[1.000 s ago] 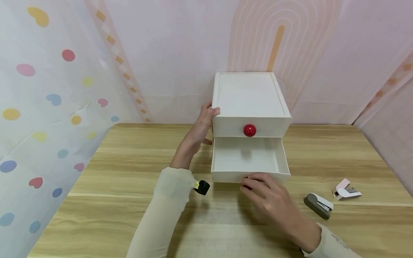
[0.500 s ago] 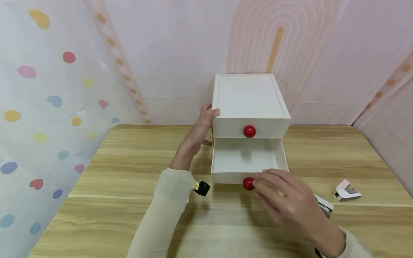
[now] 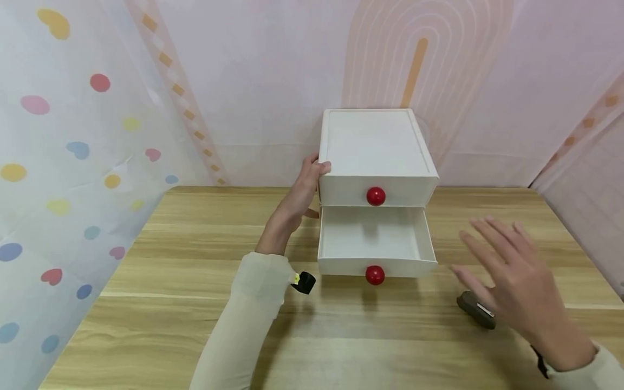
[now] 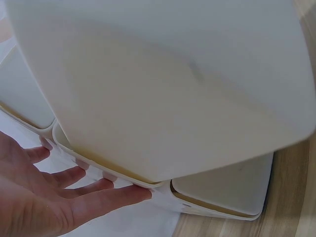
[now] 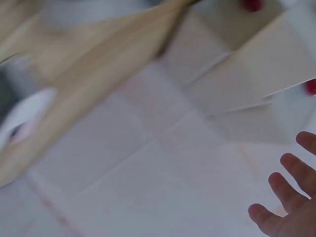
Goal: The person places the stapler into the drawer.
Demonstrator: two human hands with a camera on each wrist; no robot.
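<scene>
White drawer box (image 3: 375,146) at desk's (image 3: 195,325) far middle, lower drawer (image 3: 375,241) pulled out | left hand (image 3: 297,197) flat, fingers straight against its left side | right hand (image 3: 512,271) spread, holding nothing, above grey stapler (image 3: 475,309)

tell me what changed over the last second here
The right hand let go of the lower drawer's red knob and swung right, open, above the grey stapler. The left hand stayed on the white drawer box; the lower drawer stayed pulled out.
</scene>
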